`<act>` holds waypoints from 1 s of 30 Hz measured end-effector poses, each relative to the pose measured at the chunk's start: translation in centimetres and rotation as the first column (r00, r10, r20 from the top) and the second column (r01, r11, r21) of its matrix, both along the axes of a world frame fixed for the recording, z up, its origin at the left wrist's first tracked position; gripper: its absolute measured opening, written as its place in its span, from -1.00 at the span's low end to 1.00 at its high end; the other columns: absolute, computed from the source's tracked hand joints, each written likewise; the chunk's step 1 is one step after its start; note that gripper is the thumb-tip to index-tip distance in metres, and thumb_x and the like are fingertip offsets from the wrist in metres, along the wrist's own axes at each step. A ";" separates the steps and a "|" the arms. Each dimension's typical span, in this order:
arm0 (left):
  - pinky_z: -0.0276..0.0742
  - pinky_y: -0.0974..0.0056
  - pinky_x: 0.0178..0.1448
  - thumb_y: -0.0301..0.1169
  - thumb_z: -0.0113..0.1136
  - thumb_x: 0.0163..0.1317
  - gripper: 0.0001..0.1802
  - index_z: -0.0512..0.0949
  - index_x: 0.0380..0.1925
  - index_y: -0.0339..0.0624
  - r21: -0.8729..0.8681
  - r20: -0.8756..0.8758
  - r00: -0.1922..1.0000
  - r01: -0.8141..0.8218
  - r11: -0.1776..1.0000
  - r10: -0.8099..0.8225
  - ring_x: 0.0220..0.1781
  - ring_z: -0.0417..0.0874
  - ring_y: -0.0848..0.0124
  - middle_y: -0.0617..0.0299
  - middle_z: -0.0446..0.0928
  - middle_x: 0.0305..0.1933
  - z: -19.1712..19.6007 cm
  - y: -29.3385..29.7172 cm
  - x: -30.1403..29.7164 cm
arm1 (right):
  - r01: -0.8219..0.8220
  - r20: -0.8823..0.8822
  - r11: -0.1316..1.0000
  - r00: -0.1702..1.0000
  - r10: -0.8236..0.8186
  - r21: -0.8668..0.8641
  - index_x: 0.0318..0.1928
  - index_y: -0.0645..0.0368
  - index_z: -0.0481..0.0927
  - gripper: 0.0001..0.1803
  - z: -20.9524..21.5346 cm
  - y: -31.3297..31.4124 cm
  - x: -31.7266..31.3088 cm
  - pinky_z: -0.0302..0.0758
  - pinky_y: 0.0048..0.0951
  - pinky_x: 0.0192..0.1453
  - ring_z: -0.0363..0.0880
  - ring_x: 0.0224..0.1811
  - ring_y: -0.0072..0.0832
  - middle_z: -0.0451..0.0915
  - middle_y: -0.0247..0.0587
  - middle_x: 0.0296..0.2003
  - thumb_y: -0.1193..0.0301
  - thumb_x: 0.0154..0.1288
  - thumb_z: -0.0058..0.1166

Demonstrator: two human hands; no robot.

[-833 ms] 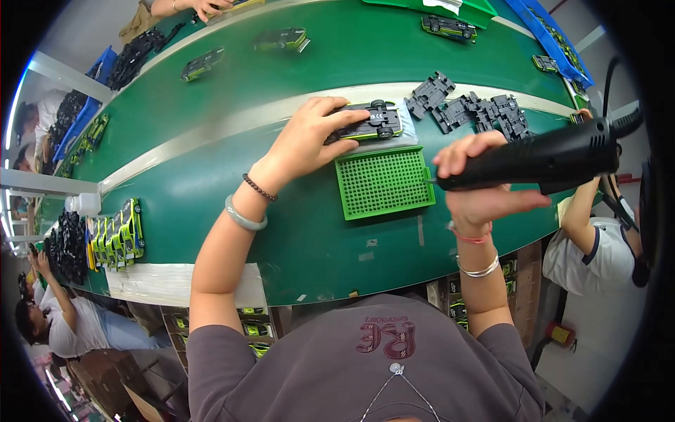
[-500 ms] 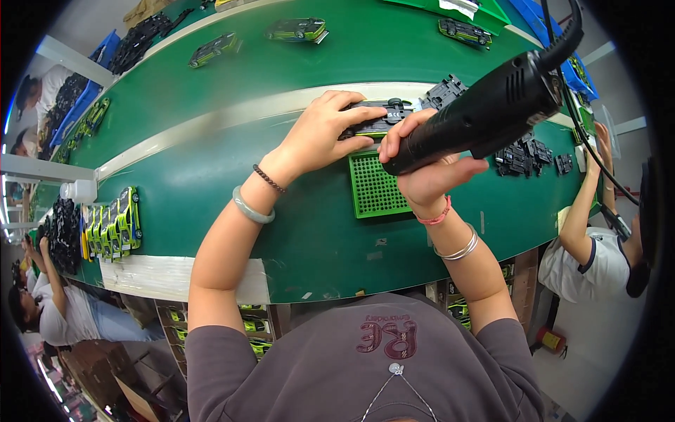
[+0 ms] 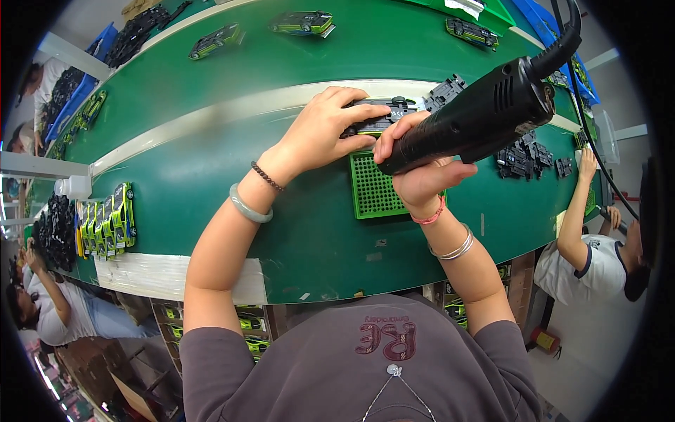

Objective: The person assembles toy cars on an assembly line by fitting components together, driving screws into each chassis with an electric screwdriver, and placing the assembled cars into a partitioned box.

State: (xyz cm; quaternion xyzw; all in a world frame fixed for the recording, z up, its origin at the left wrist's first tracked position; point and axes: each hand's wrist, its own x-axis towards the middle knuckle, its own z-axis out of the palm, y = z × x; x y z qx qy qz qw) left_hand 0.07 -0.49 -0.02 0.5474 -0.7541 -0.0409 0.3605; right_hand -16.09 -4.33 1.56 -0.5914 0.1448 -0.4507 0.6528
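Observation:
An upturned toy car [image 3: 395,111], its black underside and wheels facing up, lies against the pale strip along the table. My left hand [image 3: 325,128] grips it from the left, with fingers over the chassis and the thumb along the near side. In my right hand [image 3: 427,176] is a black corded electric screwdriver [image 3: 474,116], tilted above the car's right end. Its bit is hidden from view. Just below the car sits a green tray [image 3: 357,204] with rows of small holes, partly covered by my right wrist.
Black chassis parts [image 3: 517,156] lie in a pile to the right, with another part [image 3: 444,91] behind the screwdriver. Finished-looking green cars [image 3: 109,221] stand in a row at left. More cars [image 3: 302,23] rest on the far green surface. A co-worker [image 3: 590,260] sits at right.
My left hand stays on the car, and the screwdriver has shifted slightly down and left. At right, the co-worker's hands have moved lower and apart.

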 end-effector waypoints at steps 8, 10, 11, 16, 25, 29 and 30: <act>0.37 0.12 0.09 -0.27 0.31 -0.06 -0.52 0.52 -0.03 0.11 -0.007 0.012 1.000 -0.002 1.000 0.002 0.03 0.43 0.13 0.10 0.45 -0.03 -0.2 -0.1 0.0 | -0.014 0.015 1.000 1.000 0.013 0.022 -0.37 0.25 0.30 0.11 -0.3 0.2 0.1 0.40 -0.50 -0.48 0.40 -0.61 -0.48 0.40 -0.22 -0.65 -0.66 -0.33 -0.56; 0.37 0.12 0.09 -0.27 0.31 -0.06 -0.52 0.52 -0.03 0.12 -0.007 0.010 1.000 -0.001 1.000 0.001 0.03 0.44 0.14 0.11 0.45 -0.03 -0.2 0.0 0.0 | -0.011 0.024 1.000 1.000 0.010 0.025 -0.37 0.25 0.30 0.11 -0.4 0.3 0.1 0.41 -0.50 -0.48 0.40 -0.61 -0.48 0.40 -0.22 -0.64 -0.66 -0.33 -0.55; 0.37 0.12 0.09 -0.27 0.31 -0.06 -0.52 0.52 -0.03 0.11 -0.009 0.014 1.000 -0.004 1.000 0.004 0.02 0.44 0.14 0.11 0.45 -0.04 -0.2 0.0 0.0 | -0.007 0.035 1.000 0.999 0.006 0.024 -0.36 0.25 0.30 0.10 -0.4 0.3 0.2 0.41 -0.49 -0.47 0.41 -0.61 -0.48 0.40 -0.21 -0.63 -0.66 -0.33 -0.54; 0.38 0.13 0.08 -0.27 0.31 -0.05 -0.52 0.52 -0.04 0.11 -0.001 0.020 1.000 -0.003 1.000 0.003 0.02 0.44 0.14 0.12 0.45 -0.04 -0.3 0.0 0.1 | 0.012 0.044 1.000 0.999 -0.013 0.007 -0.36 0.25 0.30 0.08 -0.8 0.6 0.3 0.41 -0.48 -0.48 0.41 -0.60 -0.48 0.39 -0.22 -0.61 -0.64 -0.30 -0.50; 0.38 0.13 0.09 -0.29 0.30 -0.05 -0.52 0.52 -0.03 0.10 -0.031 0.037 0.999 0.010 0.999 -0.009 0.02 0.44 0.14 0.11 0.44 -0.02 -0.3 -0.2 0.2 | 0.075 -0.030 0.997 0.997 -0.075 -0.009 -0.34 0.25 0.31 0.08 0.1 0.4 0.6 0.40 -0.50 -0.54 0.41 -0.64 -0.46 0.37 -0.24 -0.63 -0.64 -0.28 -0.52; 0.37 0.13 0.09 -0.30 0.30 -0.05 -0.51 0.51 -0.02 0.10 0.000 0.013 1.000 0.004 1.000 -0.004 0.03 0.43 0.13 0.10 0.44 -0.02 0.2 0.0 -0.2 | 0.075 0.262 0.996 0.963 -0.063 -0.038 -0.39 0.30 0.32 0.12 2.6 -1.5 -0.7 0.40 -0.54 -0.60 0.43 -0.67 -0.47 0.41 -0.16 -0.65 -0.64 -0.27 -0.67; 0.37 0.13 0.09 -0.29 0.31 -0.05 -0.51 0.51 -0.01 0.09 0.019 0.002 1.000 0.007 1.000 -0.007 0.03 0.43 0.13 0.10 0.43 -0.02 0.4 0.1 -0.2 | 0.086 0.263 0.995 0.962 -0.072 -0.043 -0.39 0.30 0.32 0.12 3.6 -2.5 -1.0 0.40 -0.54 -0.60 0.43 -0.67 -0.47 0.41 -0.16 -0.65 -0.64 -0.27 -0.67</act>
